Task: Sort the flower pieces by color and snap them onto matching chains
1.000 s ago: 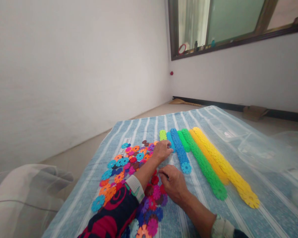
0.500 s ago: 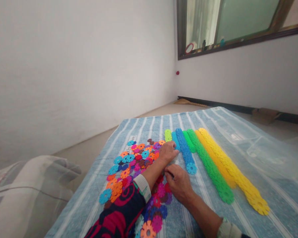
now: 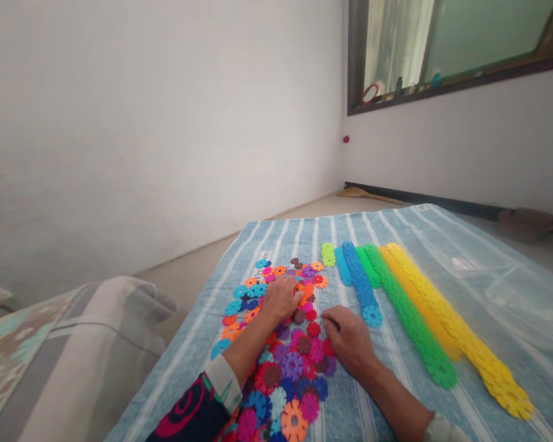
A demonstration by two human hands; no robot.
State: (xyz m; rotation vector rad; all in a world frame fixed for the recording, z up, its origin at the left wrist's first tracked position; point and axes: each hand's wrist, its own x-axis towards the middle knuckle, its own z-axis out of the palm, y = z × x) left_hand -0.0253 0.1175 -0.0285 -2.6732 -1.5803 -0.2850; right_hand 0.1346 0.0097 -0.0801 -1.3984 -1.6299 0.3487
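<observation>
A pile of flower-shaped plastic discs (image 3: 293, 364) in orange, purple, red, pink, blue and brown spreads across the striped cloth. My left hand (image 3: 280, 299) lies palm down on the upper part of the pile, fingers apart and touching the discs; its palm side is hidden. Just right of the pile, my right hand (image 3: 349, 337) is closed, thumb against curled fingers; whatever is inside them is hidden. Beyond it lie rows of overlapping discs: a short lime row (image 3: 328, 255), a blue row (image 3: 358, 276), a green row (image 3: 412, 319) and a yellow row (image 3: 465, 331).
The blue striped cloth (image 3: 299, 236) covers the work surface. A clear plastic bag or box (image 3: 525, 294) lies at the right. Draped striped fabric (image 3: 101, 350) stands at the left, near a white wall (image 3: 166, 123). A broom (image 3: 364, 194) lies on the floor beyond.
My left hand has moved left, away from the lime row and onto the pile. The right hand stays closed near the pile's right side. The view has shifted left.
</observation>
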